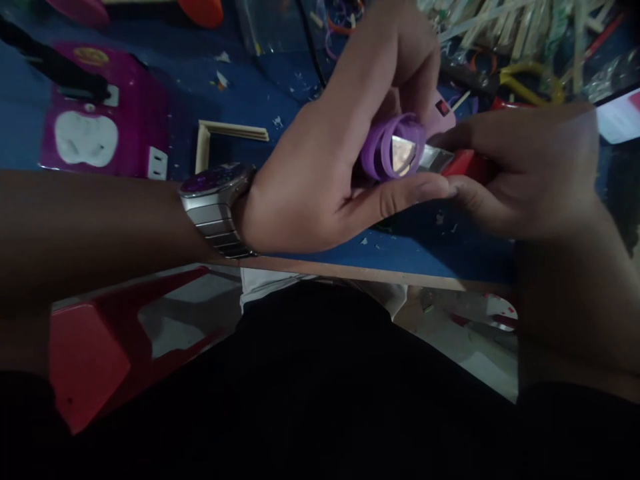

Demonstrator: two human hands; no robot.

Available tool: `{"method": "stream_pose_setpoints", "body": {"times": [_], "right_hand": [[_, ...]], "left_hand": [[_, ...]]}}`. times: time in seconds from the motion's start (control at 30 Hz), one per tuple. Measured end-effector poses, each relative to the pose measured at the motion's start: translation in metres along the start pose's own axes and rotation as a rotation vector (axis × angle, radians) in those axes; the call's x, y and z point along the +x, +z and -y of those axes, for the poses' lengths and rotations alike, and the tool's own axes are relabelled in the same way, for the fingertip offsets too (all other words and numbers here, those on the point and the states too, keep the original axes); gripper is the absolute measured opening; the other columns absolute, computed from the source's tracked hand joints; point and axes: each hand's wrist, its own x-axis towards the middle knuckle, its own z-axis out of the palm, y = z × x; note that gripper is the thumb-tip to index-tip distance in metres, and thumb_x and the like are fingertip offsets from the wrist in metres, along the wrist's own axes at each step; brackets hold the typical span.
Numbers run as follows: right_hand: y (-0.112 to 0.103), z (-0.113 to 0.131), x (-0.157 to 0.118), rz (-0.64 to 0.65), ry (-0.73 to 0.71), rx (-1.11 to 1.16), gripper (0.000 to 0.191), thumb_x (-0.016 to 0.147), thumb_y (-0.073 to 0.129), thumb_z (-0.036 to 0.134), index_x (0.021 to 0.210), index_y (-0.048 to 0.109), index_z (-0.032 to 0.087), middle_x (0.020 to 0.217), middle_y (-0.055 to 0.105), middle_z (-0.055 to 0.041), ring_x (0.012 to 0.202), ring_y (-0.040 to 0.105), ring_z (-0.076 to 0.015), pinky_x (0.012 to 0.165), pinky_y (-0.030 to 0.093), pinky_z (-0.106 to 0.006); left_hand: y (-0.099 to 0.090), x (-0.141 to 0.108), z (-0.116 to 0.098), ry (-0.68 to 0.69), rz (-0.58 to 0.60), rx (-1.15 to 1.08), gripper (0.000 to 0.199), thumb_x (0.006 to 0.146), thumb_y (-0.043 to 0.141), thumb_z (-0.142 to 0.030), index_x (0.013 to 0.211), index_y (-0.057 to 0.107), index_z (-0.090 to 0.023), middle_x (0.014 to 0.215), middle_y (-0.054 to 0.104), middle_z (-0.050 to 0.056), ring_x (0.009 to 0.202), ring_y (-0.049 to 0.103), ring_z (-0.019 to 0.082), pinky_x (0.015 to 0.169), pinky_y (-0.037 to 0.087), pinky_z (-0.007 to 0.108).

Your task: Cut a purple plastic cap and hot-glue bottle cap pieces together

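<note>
My left hand (310,180), with a metal watch (217,207) on its wrist, is closed around a purple, round, hollow plastic piece (373,155). Its open end faces up toward me. In my right hand (535,173) is a red-handled cutter knife (470,167), gripped close beside the left thumb. The blade meets the right side of the purple piece, and a shiny pointed bit of metal shows inside the opening. Fingers hide the lower part of the purple piece. Just behind it lies a pink object (443,119) with a small dark red square.
On the blue table stands a magenta power socket box (135,113) with a black plug. Joined wooden sticks (235,129) lie near my left wrist. Wrapped sticks (523,33) and a yellow handle (530,85) crowd the back right. Below the table edge (375,272) is a red stool (90,360).
</note>
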Motion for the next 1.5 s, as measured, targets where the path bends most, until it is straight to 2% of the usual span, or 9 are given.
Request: {"method": "stream_pose_setpoints", "body": {"times": [0.1,0.27,0.37,0.47,0.63,0.73,0.97,1.23,1.5], "right_hand": [[0.001,0.003,0.002,-0.031,0.033,-0.029,0.055,0.110,0.050,0.076,0.093,0.067,0.026,0.074,0.058,-0.0027,0.068,0.064,-0.0259,0.063,0.038,-0.045],[0.003,0.005,0.004,-0.044,0.014,-0.031,0.061,0.111,0.043,0.078,0.087,0.062,0.025,0.074,0.060,-0.0040,0.069,0.063,-0.0259,0.062,0.035,-0.045],[0.004,0.004,0.002,-0.033,0.007,-0.042,0.060,0.111,0.045,0.077,0.089,0.067,0.026,0.076,0.065,-0.0056,0.073,0.068,-0.0283,0.065,0.040,-0.045],[0.008,0.003,0.001,-0.058,-0.051,-0.033,0.056,0.111,0.052,0.074,0.095,0.072,0.024,0.081,0.072,-0.0061,0.076,0.074,-0.0273,0.065,0.043,-0.043],[0.013,0.002,0.001,-0.049,-0.108,-0.012,0.063,0.111,0.048,0.079,0.095,0.073,0.023,0.082,0.074,-0.0029,0.075,0.074,-0.0224,0.060,0.038,-0.036],[0.012,0.003,0.002,-0.037,-0.105,-0.005,0.063,0.112,0.049,0.077,0.088,0.069,0.022,0.078,0.070,-0.0028,0.072,0.070,-0.0214,0.059,0.035,-0.036],[0.009,0.007,0.003,-0.051,-0.137,0.017,0.067,0.113,0.040,0.079,0.078,0.054,0.023,0.071,0.057,-0.0006,0.061,0.052,-0.0145,0.056,0.030,-0.034],[0.012,0.005,0.002,-0.006,-0.131,0.031,0.069,0.111,0.042,0.081,0.081,0.060,0.022,0.075,0.065,-0.0029,0.066,0.060,-0.0176,0.059,0.032,-0.034],[0.013,0.003,0.002,-0.018,-0.137,0.078,0.065,0.113,0.045,0.077,0.078,0.054,0.022,0.070,0.054,0.0001,0.059,0.046,-0.0144,0.057,0.026,-0.033]], "left_hand": [[0.000,0.001,0.001,0.052,0.035,0.215,0.082,0.106,0.014,-0.057,0.136,0.067,-0.003,0.128,0.064,0.012,0.119,0.078,0.035,0.079,0.055,0.044],[0.007,0.002,0.001,0.085,0.047,0.515,0.091,0.105,0.002,-0.053,0.135,0.074,-0.007,0.128,0.066,0.013,0.126,0.075,0.037,0.076,0.052,0.040],[0.011,0.001,0.003,0.080,0.002,0.353,0.081,0.111,0.021,-0.072,0.130,0.069,-0.009,0.127,0.064,0.016,0.113,0.077,0.029,0.075,0.055,0.037],[0.011,-0.001,0.006,0.056,-0.058,0.171,0.085,0.108,0.025,-0.085,0.124,0.063,-0.011,0.116,0.063,0.013,0.100,0.070,0.021,0.076,0.054,0.036],[0.005,-0.006,0.006,-0.007,0.028,0.076,0.072,0.107,0.042,-0.085,0.109,0.062,-0.016,0.099,0.059,0.006,0.086,0.060,0.015,0.075,0.049,0.033],[0.005,-0.008,0.004,-0.014,0.021,0.054,0.074,0.106,0.038,-0.087,0.105,0.060,-0.017,0.096,0.058,0.004,0.081,0.054,0.012,0.074,0.047,0.031],[0.007,-0.010,0.004,-0.027,-0.003,-0.027,0.070,0.100,0.053,-0.090,0.102,0.059,-0.020,0.092,0.061,0.004,0.073,0.054,0.012,0.067,0.045,0.030],[0.009,-0.011,0.006,-0.021,-0.015,-0.039,0.068,0.098,0.059,-0.089,0.101,0.059,-0.021,0.089,0.063,0.002,0.070,0.052,0.012,0.064,0.042,0.029],[0.009,-0.011,0.010,0.009,0.006,-0.063,0.069,0.098,0.059,-0.089,0.099,0.058,-0.021,0.085,0.058,-0.001,0.068,0.055,0.010,0.065,0.043,0.027]]}}
